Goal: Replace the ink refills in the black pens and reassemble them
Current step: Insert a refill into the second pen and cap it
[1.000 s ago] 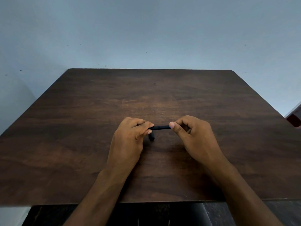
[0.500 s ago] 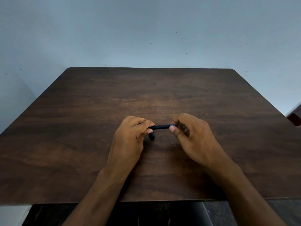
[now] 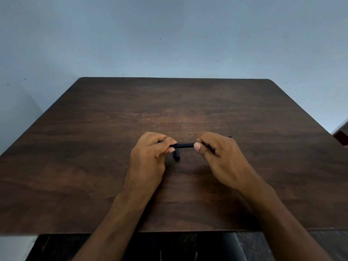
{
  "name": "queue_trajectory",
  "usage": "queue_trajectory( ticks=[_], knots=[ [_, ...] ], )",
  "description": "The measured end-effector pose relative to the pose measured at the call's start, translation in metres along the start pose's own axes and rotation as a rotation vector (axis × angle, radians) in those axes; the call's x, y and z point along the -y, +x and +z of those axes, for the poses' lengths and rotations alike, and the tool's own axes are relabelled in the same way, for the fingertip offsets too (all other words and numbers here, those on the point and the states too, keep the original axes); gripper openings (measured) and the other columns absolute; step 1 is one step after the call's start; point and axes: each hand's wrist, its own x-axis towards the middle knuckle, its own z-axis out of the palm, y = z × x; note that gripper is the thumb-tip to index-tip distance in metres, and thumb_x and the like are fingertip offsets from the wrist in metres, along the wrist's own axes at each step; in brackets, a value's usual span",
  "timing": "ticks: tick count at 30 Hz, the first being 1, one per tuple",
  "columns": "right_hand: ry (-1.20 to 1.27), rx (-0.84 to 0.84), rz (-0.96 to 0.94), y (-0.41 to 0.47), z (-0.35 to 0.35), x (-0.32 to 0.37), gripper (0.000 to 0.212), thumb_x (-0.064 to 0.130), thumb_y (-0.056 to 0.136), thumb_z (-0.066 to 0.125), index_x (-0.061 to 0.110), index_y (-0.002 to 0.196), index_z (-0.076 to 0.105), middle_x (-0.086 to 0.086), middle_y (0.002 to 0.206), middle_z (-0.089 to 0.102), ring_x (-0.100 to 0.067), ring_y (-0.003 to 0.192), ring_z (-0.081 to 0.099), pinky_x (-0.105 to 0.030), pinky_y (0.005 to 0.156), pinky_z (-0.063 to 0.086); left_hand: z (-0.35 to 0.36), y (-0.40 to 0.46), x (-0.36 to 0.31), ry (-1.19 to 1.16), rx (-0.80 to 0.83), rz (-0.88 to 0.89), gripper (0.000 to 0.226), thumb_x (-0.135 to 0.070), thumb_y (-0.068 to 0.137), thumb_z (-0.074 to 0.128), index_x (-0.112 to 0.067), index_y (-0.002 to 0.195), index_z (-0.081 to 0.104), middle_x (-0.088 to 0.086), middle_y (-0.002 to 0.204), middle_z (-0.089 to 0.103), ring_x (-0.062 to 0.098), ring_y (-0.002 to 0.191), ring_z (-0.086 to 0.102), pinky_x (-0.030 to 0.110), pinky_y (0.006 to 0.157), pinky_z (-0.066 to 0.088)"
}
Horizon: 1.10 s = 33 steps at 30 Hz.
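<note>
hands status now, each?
Left hand: grips the black pen's left end.
Right hand: pinches its right end.

Counted on one worktop (image 3: 113, 129): two hands, left (image 3: 148, 157) and right (image 3: 218, 157), one black pen (image 3: 183, 146) (gripped at both ends), and one small black piece (image 3: 176, 156).

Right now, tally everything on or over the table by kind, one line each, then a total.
Black pen, held at both ends between the left hand and right hand: 1
Small black pen part lying on the table: 1
Hands: 2
Total: 4
</note>
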Motion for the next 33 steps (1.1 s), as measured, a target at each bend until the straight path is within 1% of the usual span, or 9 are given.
queue_trajectory(
  ticks=[4, 9, 15, 18, 21, 23, 25, 28, 33],
  knots=[
    [-0.005, -0.018, 0.011, 0.001, 0.002, -0.001, 0.025, 0.024, 0.101, 0.055, 0.024, 0.077, 0.054, 0.012, 0.065, 0.049, -0.003, 0.066, 0.05, -0.012, 0.061, 0.039, -0.001, 0.0, 0.0, -0.013, 0.006, -0.02, 0.014, -0.009, 0.085, 0.071, -0.01, 0.098, 0.077, -0.002, 0.092, 0.072, 0.016, 0.09, 0.062, 0.021, 0.079, 0.047],
    [0.077, -0.139, 0.122, 0.002, 0.004, 0.002, 0.027, 0.05, 0.091, 0.063, 0.026, 0.078, 0.063, 0.006, 0.067, 0.063, -0.012, 0.067, 0.059, -0.018, 0.056, 0.047, -0.004, 0.002, -0.001, 0.014, -0.012, -0.114, 0.017, -0.002, 0.087, 0.07, -0.011, 0.1, 0.077, -0.001, 0.093, 0.07, 0.016, 0.091, 0.059, 0.006, 0.081, 0.036],
    [0.035, -0.045, 0.343, 0.014, 0.005, 0.009, 0.016, 0.037, 0.087, 0.076, 0.03, 0.076, 0.066, 0.008, 0.066, 0.068, -0.006, 0.055, 0.062, -0.027, 0.056, 0.057, -0.007, 0.003, -0.002, 0.055, -0.057, -0.18, 0.02, 0.001, 0.087, 0.069, -0.008, 0.104, 0.075, 0.003, 0.093, 0.07, 0.019, 0.091, 0.06, 0.013, 0.079, 0.038],
    [0.048, 0.016, 0.471, 0.026, 0.016, 0.017, 0.023, 0.039, 0.088, 0.076, 0.032, 0.07, 0.063, 0.008, 0.065, 0.066, 0.0, 0.047, 0.057, -0.016, 0.048, 0.047, -0.007, 0.003, -0.002, 0.044, -0.064, -0.202, 0.022, 0.002, 0.087, 0.069, -0.009, 0.105, 0.075, 0.003, 0.094, 0.07, 0.018, 0.091, 0.059, 0.006, 0.081, 0.036],
    [-0.001, 0.119, 0.524, 0.034, 0.03, 0.025, 0.026, 0.039, 0.088, 0.076, 0.03, 0.07, 0.06, 0.009, 0.078, 0.065, -0.003, 0.072, 0.061, -0.021, 0.065, 0.052, -0.006, 0.004, -0.001, 0.041, -0.063, -0.204, 0.023, 0.002, 0.086, 0.069, -0.009, 0.105, 0.075, 0.003, 0.094, 0.07, 0.017, 0.092, 0.059, 0.002, 0.083, 0.034],
    [-0.065, 0.154, 0.505, 0.035, 0.039, 0.032, 0.019, 0.039, 0.089, 0.075, 0.022, 0.09, 0.068, 0.002, 0.09, 0.066, -0.012, 0.085, 0.063, -0.03, 0.079, 0.056, -0.006, 0.003, -0.001, 0.047, -0.047, -0.199, 0.023, 0.002, 0.086, 0.069, -0.009, 0.106, 0.075, 0.002, 0.095, 0.07, 0.016, 0.093, 0.058, 0.002, 0.083, 0.034],
    [-0.14, 0.213, 0.521, 0.039, 0.043, 0.038, 0.032, 0.04, 0.092, 0.071, 0.014, 0.111, 0.068, -0.002, 0.098, 0.066, -0.017, 0.09, 0.064, -0.033, 0.083, 0.056, -0.005, 0.003, 0.0, 0.053, -0.033, -0.196, 0.023, 0.0, 0.087, 0.069, -0.009, 0.106, 0.075, 0.002, 0.096, 0.07, 0.013, 0.094, 0.056, 0.001, 0.084, 0.033],
    [-0.228, 0.383, 0.621, 0.05, 0.043, 0.045, 0.036, 0.038, 0.098, 0.062, 0.011, 0.123, 0.063, -0.009, 0.116, 0.066, -0.023, 0.103, 0.065, -0.039, 0.093, 0.056, -0.005, 0.003, 0.0, 0.056, -0.023, -0.196, 0.023, -0.001, 0.087, 0.069, -0.01, 0.107, 0.075, 0.001, 0.096, 0.069, 0.007, 0.095, 0.051, 0.0, 0.084, 0.032],
    [-0.149, 0.329, 0.589, 0.043, 0.043, 0.044, 0.027, 0.027, 0.096, 0.065, 0.013, 0.12, 0.065, -0.005, 0.104, 0.065, -0.016, 0.09, 0.065, -0.036, 0.086, 0.059, -0.004, 0.002, 0.0, 0.057, -0.018, -0.2, 0.022, -0.002, 0.087, 0.07, -0.01, 0.107, 0.075, 0.001, 0.096, 0.07, 0.008, 0.094, 0.052, 0.0, 0.083, 0.032]
  ],
)
